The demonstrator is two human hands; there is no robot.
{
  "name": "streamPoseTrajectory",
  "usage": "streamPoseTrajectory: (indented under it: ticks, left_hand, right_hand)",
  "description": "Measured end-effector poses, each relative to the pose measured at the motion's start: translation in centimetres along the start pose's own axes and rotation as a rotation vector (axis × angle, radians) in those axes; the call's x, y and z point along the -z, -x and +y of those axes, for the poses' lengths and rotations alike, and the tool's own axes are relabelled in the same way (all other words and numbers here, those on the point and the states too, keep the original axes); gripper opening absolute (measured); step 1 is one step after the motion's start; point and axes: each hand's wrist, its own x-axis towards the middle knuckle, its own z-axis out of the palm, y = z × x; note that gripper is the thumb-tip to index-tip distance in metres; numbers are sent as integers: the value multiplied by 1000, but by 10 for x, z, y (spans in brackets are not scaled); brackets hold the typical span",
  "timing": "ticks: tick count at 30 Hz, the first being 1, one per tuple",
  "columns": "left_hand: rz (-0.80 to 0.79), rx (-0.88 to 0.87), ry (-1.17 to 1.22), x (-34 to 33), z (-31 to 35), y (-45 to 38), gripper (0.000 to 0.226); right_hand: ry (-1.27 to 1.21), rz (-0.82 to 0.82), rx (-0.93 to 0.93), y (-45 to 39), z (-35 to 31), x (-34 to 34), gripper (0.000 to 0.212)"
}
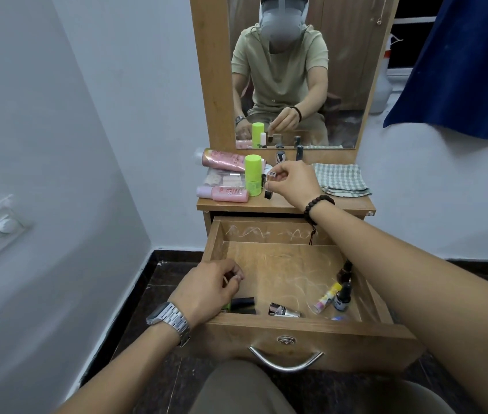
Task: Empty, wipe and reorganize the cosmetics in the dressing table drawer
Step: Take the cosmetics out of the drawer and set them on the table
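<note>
Both hands are seen at work over the dressing table. A small dark-capped bottle (269,186) is pinched by the curled fingers of the right hand (292,182) and held upright on the table top (290,204), just beside the green bottle (253,174) at its 3 o'clock. The left hand (209,289) is lowered into the open drawer (296,264) at about 8 o'clock of the drawer floor, fingers curled; whether anything is gripped cannot be told. A black tube (244,303) lies just below that hand. A silver-capped bottle (284,310) lies at 6 o'clock, and small dropper bottles (342,297) are gathered at 4 o'clock. Pink tubes (224,159) lie at 9 o'clock of the green bottle; a folded checked cloth (342,179) rests at 3 o'clock of the table top.
</note>
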Motion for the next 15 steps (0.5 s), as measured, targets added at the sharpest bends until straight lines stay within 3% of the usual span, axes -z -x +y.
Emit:
streamPoseTrajectory:
  ticks: [15]
  left_hand:
    - [-7, -6, 0, -4, -5, -3, 14]
  right_hand:
    - [88, -115, -26, 4, 19, -21, 13]
